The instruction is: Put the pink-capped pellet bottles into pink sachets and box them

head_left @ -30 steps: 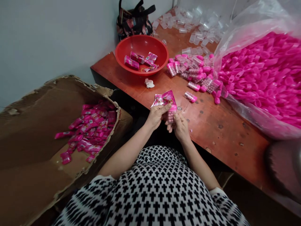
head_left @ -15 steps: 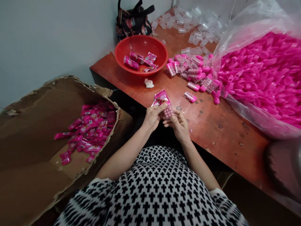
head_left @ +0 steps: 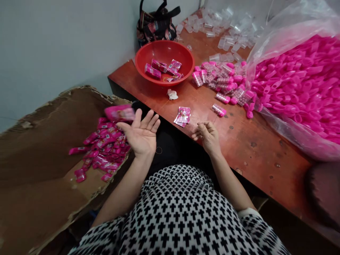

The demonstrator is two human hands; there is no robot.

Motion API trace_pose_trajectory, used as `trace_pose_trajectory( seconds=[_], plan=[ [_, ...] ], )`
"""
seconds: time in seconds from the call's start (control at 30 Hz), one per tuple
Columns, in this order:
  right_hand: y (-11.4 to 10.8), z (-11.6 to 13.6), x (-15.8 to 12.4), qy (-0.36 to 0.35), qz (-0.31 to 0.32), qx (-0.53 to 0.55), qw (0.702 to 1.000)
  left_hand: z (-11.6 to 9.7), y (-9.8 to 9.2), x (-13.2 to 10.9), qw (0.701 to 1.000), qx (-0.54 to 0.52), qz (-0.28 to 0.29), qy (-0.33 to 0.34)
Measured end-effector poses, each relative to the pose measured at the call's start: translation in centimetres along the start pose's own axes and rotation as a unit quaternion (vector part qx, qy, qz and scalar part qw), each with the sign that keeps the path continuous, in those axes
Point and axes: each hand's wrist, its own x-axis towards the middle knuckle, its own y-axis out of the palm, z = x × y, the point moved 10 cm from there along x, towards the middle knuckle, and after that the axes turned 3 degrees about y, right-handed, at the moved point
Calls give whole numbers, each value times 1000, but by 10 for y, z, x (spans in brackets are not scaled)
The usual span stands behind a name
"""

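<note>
My left hand (head_left: 142, 132) is open, palm up, fingers spread, at the rim of the cardboard box (head_left: 39, 148). A blurred pink wrapped packet (head_left: 119, 113) is in the air just off its fingertips, above the heap of pink packets (head_left: 105, 147) inside the box. My right hand (head_left: 207, 136) hovers at the table's front edge with fingers loosely curled and nothing visible in them. A few flat pink wrappers (head_left: 182, 115) lie on the wooden table (head_left: 239, 138) just beyond it. One filled tube with a pink cap (head_left: 219, 109) lies to their right.
A red bowl (head_left: 164, 47) with several packets stands at the table's back left, a dark bag (head_left: 156, 24) behind it. Several filled pink-capped tubes (head_left: 221, 79), clear empty tubes (head_left: 228, 24) and a big plastic bag of pink caps (head_left: 297, 81) fill the right side.
Both hands were together wrapping a tube in a pink wrapper. Now they have parted: the left swung toward the box and let the packet go, and spare wrappers lie on the table.
</note>
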Motion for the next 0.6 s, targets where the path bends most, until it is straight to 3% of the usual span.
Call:
trace_pose_trajectory(
  seconds=[0.07,0.13,0.27,0.33,0.47,0.6],
  plan=[
    [-11,-1,1,3,-27,-17,999,7,-8,11,997,70,-10,-2],
    [-14,-2,1,9,-38,-34,999,24,1,23,977,213,27,9],
    [-7,-3,-1,21,-22,-64,998,62,48,34,862,458,186,110],
    [-3,-3,1,24,-12,-80,996,75,57,37,827,501,212,142],
    [-5,3,14,4,-9,-120,993,81,55,41,822,503,205,173],
    [-9,10,35,-42,-33,-169,984,78,58,40,851,459,194,166]
  ],
)
